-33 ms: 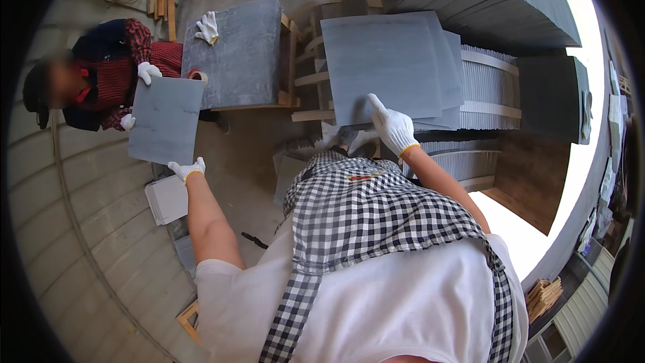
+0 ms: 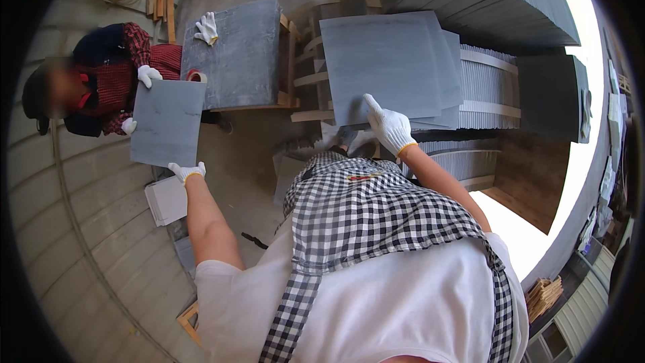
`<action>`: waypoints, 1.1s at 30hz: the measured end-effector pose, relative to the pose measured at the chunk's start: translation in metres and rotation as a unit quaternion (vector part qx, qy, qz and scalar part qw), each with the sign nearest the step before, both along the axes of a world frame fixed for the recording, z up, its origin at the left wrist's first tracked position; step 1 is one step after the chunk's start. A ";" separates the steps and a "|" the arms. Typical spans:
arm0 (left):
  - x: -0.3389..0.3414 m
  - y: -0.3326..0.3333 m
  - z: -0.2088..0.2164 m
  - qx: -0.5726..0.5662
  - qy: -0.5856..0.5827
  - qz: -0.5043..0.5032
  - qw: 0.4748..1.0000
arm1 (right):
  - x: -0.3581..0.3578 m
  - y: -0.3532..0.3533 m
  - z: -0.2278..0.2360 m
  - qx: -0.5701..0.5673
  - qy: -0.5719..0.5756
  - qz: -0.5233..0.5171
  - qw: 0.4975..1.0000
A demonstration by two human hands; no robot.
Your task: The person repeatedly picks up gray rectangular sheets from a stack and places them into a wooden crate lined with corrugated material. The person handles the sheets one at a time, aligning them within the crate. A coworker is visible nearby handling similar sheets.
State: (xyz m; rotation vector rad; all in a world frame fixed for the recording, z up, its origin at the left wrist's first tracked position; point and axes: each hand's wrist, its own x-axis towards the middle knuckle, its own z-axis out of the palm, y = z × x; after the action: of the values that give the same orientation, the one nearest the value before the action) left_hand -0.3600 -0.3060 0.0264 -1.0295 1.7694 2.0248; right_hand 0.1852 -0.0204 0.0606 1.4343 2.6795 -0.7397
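My left hand [image 2: 187, 171], in a white knit glove, is at the near edge of a thin grey stone slab [image 2: 168, 121], gripping it by its near right corner. A co-worker's two gloved hands hold the same slab by its far and left sides. On my right, another grey slab [image 2: 383, 60] lies on top of several fanned-out slabs. My gloved right hand [image 2: 390, 124] grips its near edge, one finger or the thumb laid along the upper face. The rest of those fingers are hidden at the edge.
A co-worker [image 2: 107, 81] stands at the left. Beyond the held slab is a grey-topped bench [image 2: 235, 60] with a loose white glove [image 2: 207, 28] and a tape roll [image 2: 196, 76]. Strapped rows of upright slabs [image 2: 490, 87] and a large slab stack [image 2: 497, 0] fill the right.
The slab between the co-worker and me has shifted slightly right and nearer, along with the co-worker's hands. My right hand has moved very slightly left; its slab is almost still.
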 end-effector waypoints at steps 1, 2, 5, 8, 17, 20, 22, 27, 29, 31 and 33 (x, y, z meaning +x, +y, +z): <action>0.007 -0.009 0.003 -0.059 -0.041 -0.027 0.997 | -0.005 -0.003 -0.001 -0.007 -0.010 0.023 1.000; 0.015 -0.010 0.014 -0.118 -0.082 -0.057 0.988 | -0.008 -0.004 0.000 -0.005 -0.012 0.035 0.999; 0.017 -0.071 -0.018 -0.187 -0.152 -0.153 0.958 | -0.013 -0.007 0.009 -0.016 -0.015 0.058 0.998; 0.033 -0.089 -0.019 -0.078 -0.120 -0.233 0.962 | -0.013 -0.010 0.007 -0.026 -0.030 0.052 0.998; 0.128 -0.064 -0.014 0.151 -0.038 -0.277 0.948 | -0.023 0.004 0.026 -0.063 -0.063 0.039 0.995; 0.143 -0.044 -0.013 0.115 0.004 -0.331 0.937 | -0.023 0.010 0.017 -0.046 -0.064 0.051 0.996; 0.151 -0.030 -0.008 0.109 0.044 -0.302 0.946 | -0.021 0.012 0.016 -0.047 -0.064 0.058 0.995; 0.191 -0.003 0.056 0.108 0.092 -0.265 0.954 | -0.014 0.005 0.011 -0.054 -0.043 0.056 0.996; 0.200 -0.006 0.077 0.122 0.085 -0.270 0.951 | -0.011 0.000 0.013 -0.064 -0.019 0.056 0.996; 0.210 -0.008 0.101 0.121 0.070 -0.272 0.952 | -0.010 -0.005 0.008 -0.069 0.019 0.058 0.996; 0.219 -0.010 0.119 0.125 0.075 -0.271 0.952 | -0.015 -0.009 0.002 -0.105 0.084 0.043 0.990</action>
State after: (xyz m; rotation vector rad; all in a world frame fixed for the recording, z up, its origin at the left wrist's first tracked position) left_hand -0.1409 -0.3160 0.1456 -0.2744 1.5785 1.9280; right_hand 0.1699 -0.0299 0.0626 1.2523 2.6620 -1.1421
